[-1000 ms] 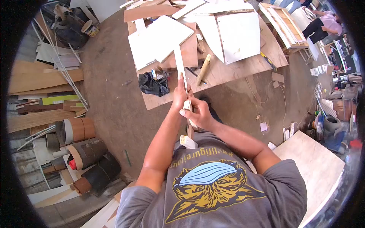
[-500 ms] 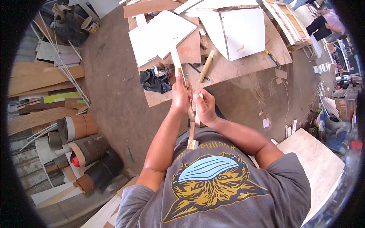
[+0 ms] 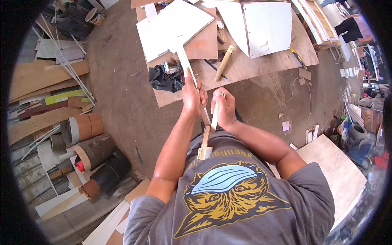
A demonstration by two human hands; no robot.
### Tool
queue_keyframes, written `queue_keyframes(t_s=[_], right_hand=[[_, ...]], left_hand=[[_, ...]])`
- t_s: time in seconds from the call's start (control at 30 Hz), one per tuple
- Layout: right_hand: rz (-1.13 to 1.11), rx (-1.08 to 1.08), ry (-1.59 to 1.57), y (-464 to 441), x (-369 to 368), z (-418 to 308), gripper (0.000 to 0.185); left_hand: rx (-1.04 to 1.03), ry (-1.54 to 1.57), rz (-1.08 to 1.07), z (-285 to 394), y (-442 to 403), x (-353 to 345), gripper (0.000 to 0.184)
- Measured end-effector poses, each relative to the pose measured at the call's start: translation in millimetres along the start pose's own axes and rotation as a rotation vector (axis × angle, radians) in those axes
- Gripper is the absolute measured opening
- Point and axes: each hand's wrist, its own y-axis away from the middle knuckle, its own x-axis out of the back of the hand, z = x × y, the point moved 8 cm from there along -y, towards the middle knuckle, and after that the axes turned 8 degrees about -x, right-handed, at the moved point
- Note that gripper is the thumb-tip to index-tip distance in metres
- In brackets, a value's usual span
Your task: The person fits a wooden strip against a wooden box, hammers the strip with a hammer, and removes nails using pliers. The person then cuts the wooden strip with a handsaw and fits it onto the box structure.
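A long narrow wooden strip (image 3: pixel 206 135) runs from above the table down to my shirt. Its far part is white, and a pale block-like end (image 3: pixel 203 153) rests against my shirt front. My left hand (image 3: pixel 192 97) is wrapped round the strip's middle, thumb stretched along it. Close by on the right, my right hand (image 3: pixel 225 109) is closed on a short pale stick (image 3: pixel 214 119), which points down beside the strip. Whether the stick touches the strip, I cannot tell. My fingers cover the stick's upper part.
White panels (image 3: pixel 267 30), a black plastic bag (image 3: pixel 164 78), a wooden stick (image 3: pixel 224 63) and a yellow-black cutter knife (image 3: pixel 298 58) lie on the table (image 3: pixel 261 67). Rolled sheets (image 3: pixel 96 157) and boards stand at left. A person (image 3: pixel 352 29) is at far right. A pale board (image 3: pixel 330 175) lies nearby.
My right hand has moved slightly to the right, away from my left hand, and more of the short stick shows. The strip's near end has shifted a little left; the view has shifted slightly.
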Motion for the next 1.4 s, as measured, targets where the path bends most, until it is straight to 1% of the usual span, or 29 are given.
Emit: queue_keyframes(t_s=[0.07, 0.17, 0.2, 0.4, 0.6, 0.7, 0.73, 0.77, 0.83, 0.87, 0.97, 1.0, 1.03, 1.07, 1.1, 1.13, 1.17, 1.2, 1.23, 1.27, 1.3, 1.37, 1.4], right_hand=[[0.022, -0.001, 0.044, 10, 3, 0, 0.027], [0.02, 0.081, 0.062, 17, 6, -9, 0.025], [0.001, 0.089, 0.008, 17, 10, -8, 0.019], [-0.034, 0.109, 0.06, 23, 19, -14, 0.016], [-0.095, 0.206, 0.156, 19, 23, -24, 0.015], [-0.011, 0.121, 0.118, 2, 27, -23, 0.019], [0.112, -0.006, 0.04, -7, 40, -8, 0.036], [0.255, -0.25, -0.005, -12, 57, 17, 0.037], [0.341, -0.399, -0.079, -11, 67, 43, 0.037], [0.297, -0.357, -0.053, -12, 67, 43, 0.037], [0.157, -0.251, -0.029, -12, 51, 31, 0.036], [0.102, -0.219, -0.049, -17, 45, 25, 0.036], [0.047, -0.185, -0.065, -22, 40, 17, 0.036], [0.037, -0.215, -0.171, -21, 37, 13, 0.034], [0.038, -0.281, -0.355, -23, 34, 19, 0.035], [0.019, -0.322, -0.373, -24, 30, 19, 0.037], [0.001, -0.362, -0.389, -24, 28, 20, 0.038], [0.011, -0.331, -0.384, -25, 27, 18, 0.038], [0.05, -0.401, -0.424, -24, 24, 16, 0.037], [0.05, -0.39, -0.391, -25, 22, 12, 0.038], [0.05, -0.383, -0.359, -26, 22, 9, 0.038], [-0.005, -0.38, -0.299, -26, 23, 7, 0.046], [-0.02, -0.391, -0.257, -26, 27, 8, 0.05]], left_hand=[[0.042, 0.025, 0.017, -8, 4, 2, 0.064], [-0.027, 0.032, 0.021, -3, 7, -3, 0.064], [-0.039, 0.028, 0.017, -5, 4, -3, 0.064], [-0.037, 0.063, 0.02, -2, 2, -8, 0.063], [0.003, 0.07, -0.031, -4, -6, -20, 0.065], [-0.039, 0.109, -0.149, 1, -14, -24, 0.066], [-0.026, 0.139, -0.177, -2, -12, -26, 0.067], [-0.002, 0.138, -0.163, -5, -9, -24, 0.067], [0.042, 0.139, -0.139, -6, -6, -24, 0.067], [0.008, 0.089, -0.176, -7, -2, -25, 0.066], [-0.077, 0.089, -0.151, 1, -10, -20, 0.065], [-0.089, 0.167, -0.196, 4, -14, -21, 0.066], [-0.056, 0.28, -0.15, 4, -17, -19, 0.068], [-0.095, 0.319, -0.161, 11, -19, -19, 0.069], [-0.135, 0.358, -0.175, 15, -21, -18, 0.069], [-0.19, 0.35, -0.188, 15, -25, -14, 0.071], [-0.204, 0.388, -0.228, 13, -27, -14, 0.075], [-0.204, 0.446, -0.263, 10, -26, -15, 0.077], [-0.2, 0.503, -0.302, 7, -24, -18, 0.079], [-0.215, 0.512, -0.329, 5, -21, -21, 0.086], [-0.169, 0.552, -0.363, 3, -14, -28, 0.093], [-0.124, 0.581, -0.4, -3, -5, -35, 0.094], [-0.059, 0.583, -0.428, -11, -3, -35, 0.094]])
